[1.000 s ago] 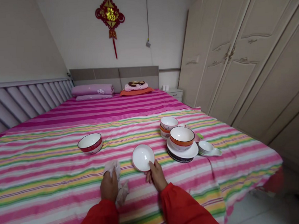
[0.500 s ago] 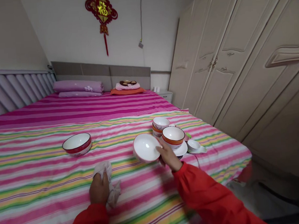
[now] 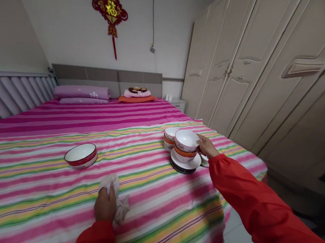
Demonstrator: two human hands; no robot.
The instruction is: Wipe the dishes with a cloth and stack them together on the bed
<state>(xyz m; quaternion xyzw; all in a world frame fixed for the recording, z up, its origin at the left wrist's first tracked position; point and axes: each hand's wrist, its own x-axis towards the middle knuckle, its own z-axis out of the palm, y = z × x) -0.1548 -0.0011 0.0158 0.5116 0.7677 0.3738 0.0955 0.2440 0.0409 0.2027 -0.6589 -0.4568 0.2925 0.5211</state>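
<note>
My right hand (image 3: 207,147) grips the right rim of a white bowl (image 3: 187,139), which sits over an orange-banded bowl (image 3: 185,155). Beneath them is a white plate (image 3: 196,162) on top of darker plates. Just behind and to the left stands another stack of bowls (image 3: 169,138). In my left hand (image 3: 105,204) is a crumpled pale cloth (image 3: 118,208), held close above the striped sheet. A larger white bowl with a red outer band (image 3: 82,157) rests by itself on the left. Small dishes (image 3: 204,160) are partly hidden behind my right hand.
A striped sheet (image 3: 144,190) covers the near part of the bed. Folded purple bedding (image 3: 83,93) and a pink folded pile (image 3: 137,93) lie by the headboard (image 3: 101,75). Tall wardrobes (image 3: 247,65) line the right side. The bed's edge drops off at lower right.
My right hand has carried the white bowl rightward, from beside the stack to on top of the orange-banded bowl. My left hand stays nearly in place with the cloth.
</note>
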